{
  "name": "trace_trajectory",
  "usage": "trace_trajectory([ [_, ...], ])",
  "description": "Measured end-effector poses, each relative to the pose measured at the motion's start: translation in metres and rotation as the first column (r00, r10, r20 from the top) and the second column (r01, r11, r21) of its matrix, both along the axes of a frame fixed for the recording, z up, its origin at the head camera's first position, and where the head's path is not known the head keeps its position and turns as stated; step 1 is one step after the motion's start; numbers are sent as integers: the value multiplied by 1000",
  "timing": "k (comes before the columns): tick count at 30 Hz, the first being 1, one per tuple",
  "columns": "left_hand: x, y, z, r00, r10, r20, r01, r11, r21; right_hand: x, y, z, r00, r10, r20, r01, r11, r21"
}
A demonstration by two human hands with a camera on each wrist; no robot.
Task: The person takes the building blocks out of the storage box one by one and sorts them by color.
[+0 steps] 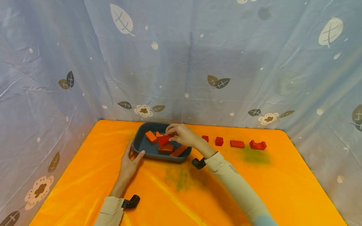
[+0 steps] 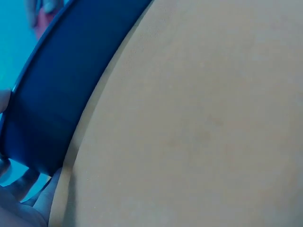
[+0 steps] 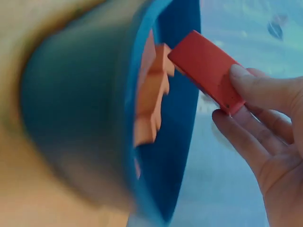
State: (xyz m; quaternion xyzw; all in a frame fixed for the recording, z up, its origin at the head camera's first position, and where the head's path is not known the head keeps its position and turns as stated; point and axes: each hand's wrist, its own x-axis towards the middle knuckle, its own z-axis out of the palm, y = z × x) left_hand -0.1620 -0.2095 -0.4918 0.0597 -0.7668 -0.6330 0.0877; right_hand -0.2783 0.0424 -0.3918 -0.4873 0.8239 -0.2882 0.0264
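So the red rectangular block, smooth and solid-looking (image 3: 203,68), was up at the opening of a dark blue-grey, plastic-looking tray with rounded corners (image 1: 162,158). Couldn't tell whether it touched anything in there. The right hand (image 1: 183,135) had it by one end, thumb on one face and fingers on the other side, with the far end angled out over the tray.

The tray sat close to the back edge of the orange cloth-covered tabletop (image 1: 158,188), on the left half. Inside were several orange blocks: a rectangular one tilted toward the tray's left end (image 1: 151,137), another by the near wall (image 1: 166,148), and a long flat strip slanting across the right end (image 1: 178,151). A notched one was partly hidden behind the red block.

The left hand (image 1: 130,163) held the tray at its near left corner, thumb at the rim, fingers around the outside of the wall.

Right of the tray, a row of red pieces ran along the back edge toward the back right corner: a small block partly behind the right forearm (image 1: 205,138), a cube (image 1: 219,141), a flat bar (image 1: 237,144), and last a block with a curved scoop in its top (image 1: 258,145).

Both arms had beige sleeves (image 1: 237,179), and a pale grey-blue leaf-print curtain (image 1: 175,62) hung behind the tabletop.
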Motion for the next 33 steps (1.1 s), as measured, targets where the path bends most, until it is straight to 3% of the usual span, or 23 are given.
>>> trace_trajectory([
  [8, 2, -4, 4, 999, 14, 29, -12, 999, -47, -11, 53, -9, 994, -106, 22, 108, 983, -147],
  [12, 2, -3, 3, 999, 15, 47, -13, 998, -56, -9, 82, -14, 974, -185, 129, 207, 959, -192],
  [15, 1, -1, 1, 999, 8, 54, -5, 998, -58, 6, 108, -10, 939, -248, 236, 300, 930, -214],
  [19, 0, 0, -3, 998, -10, 55, 13, 999, -49, 18, 147, -23, 883, -290, 370, 403, 872, -278],
  [21, 1, 0, -3, 998, -15, 56, 18, 999, -48, 15, 168, -37, 853, -301, 427, 447, 844, -298],
  [25, 0, 0, 0, 999, -8, 46, 10, 999, -42, 15, 210, -37, 827, -360, 432, 504, 816, -284],
  [29, -1, 0, 1, 999, 5, 42, -4, 1000, -24, 14, 261, -26, 816, -447, 366, 546, 804, -236],
  [33, -2, 0, 3, 999, 13, 43, -13, 1000, -21, 14, 321, -20, 753, -537, 379, 632, 751, -191],
])
